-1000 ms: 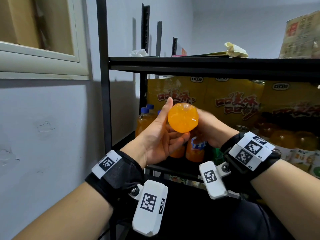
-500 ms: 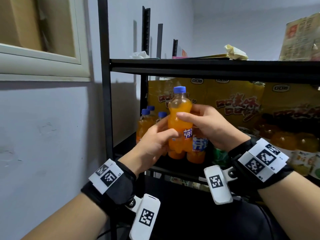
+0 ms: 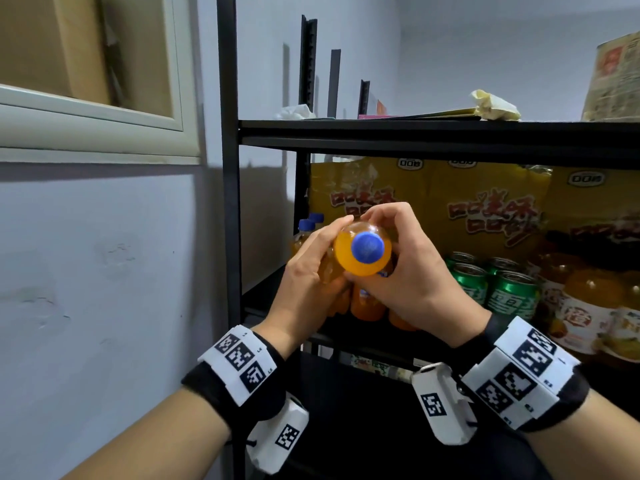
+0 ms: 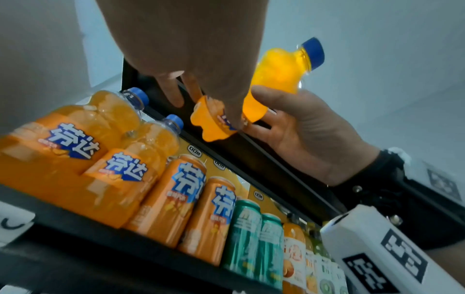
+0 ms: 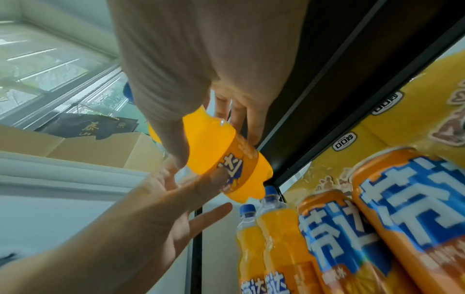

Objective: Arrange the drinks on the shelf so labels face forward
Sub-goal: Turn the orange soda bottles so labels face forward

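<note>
Orange bottle [image 3: 360, 261] — gripped by left hand [image 3: 308, 285], right hand [image 3: 412, 275]

You face a pale, scuffed wall [image 3: 97, 271] on your left, with a cream-framed window [image 3: 104, 112] set high in it and a cardboard box [image 5: 105, 147] standing behind the glass. A black metal shelving unit [image 3: 228, 202] stands against that wall, its upright post just right of the window frame. Farther off, a plain white wall [image 3: 485, 57] in soft, even light closes the room.
</note>
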